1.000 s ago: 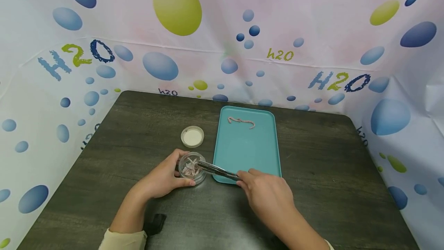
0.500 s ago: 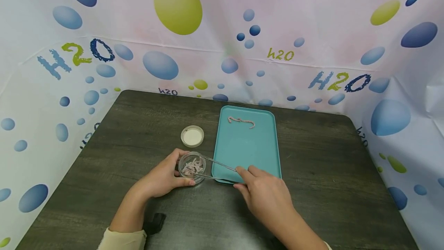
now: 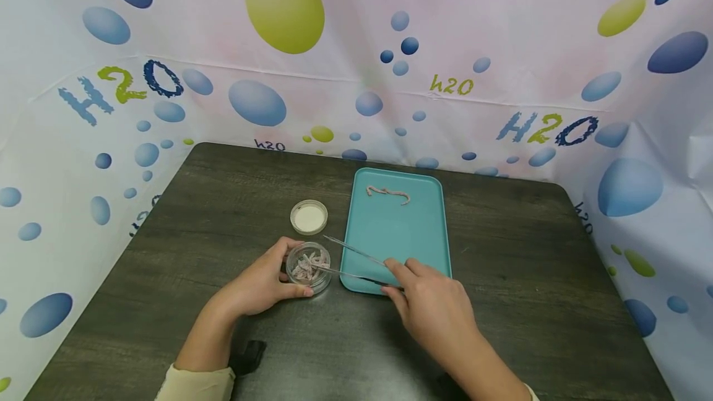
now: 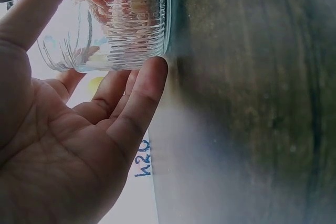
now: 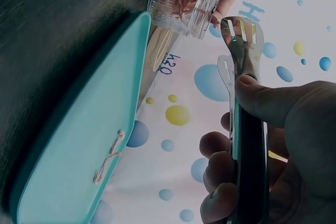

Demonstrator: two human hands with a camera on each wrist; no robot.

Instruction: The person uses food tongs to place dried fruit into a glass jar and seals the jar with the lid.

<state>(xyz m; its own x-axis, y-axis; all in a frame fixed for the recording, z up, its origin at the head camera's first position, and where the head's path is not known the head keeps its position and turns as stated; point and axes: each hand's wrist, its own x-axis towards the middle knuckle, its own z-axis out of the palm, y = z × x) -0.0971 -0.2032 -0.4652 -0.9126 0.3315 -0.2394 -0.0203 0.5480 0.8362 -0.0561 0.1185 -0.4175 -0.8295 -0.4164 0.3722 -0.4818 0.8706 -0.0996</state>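
Note:
My left hand holds a small clear glass jar, its thumb and fingers around the side. Pale pink, worm-like strips fill part of the jar. In the left wrist view, ribbed glass rests against the fingers. My right hand grips metal tongs with a dark handle and slotted heads. The tongs' arms are spread apart; one tip overlaps the jar's mouth in the head view, the other sits above and right of the rim. Nothing shows between the tips.
A turquoise tray lies right of the jar, with a thin, wavy pink strip near its far end. Behind the jar is a round lid, inner side up. The dark wooden table meets a printed backdrop.
The tongs were closed together over the jar, then spread across its mouth. They have since shifted slightly right and away, with the right hand. The left hand and jar stay nearly still.

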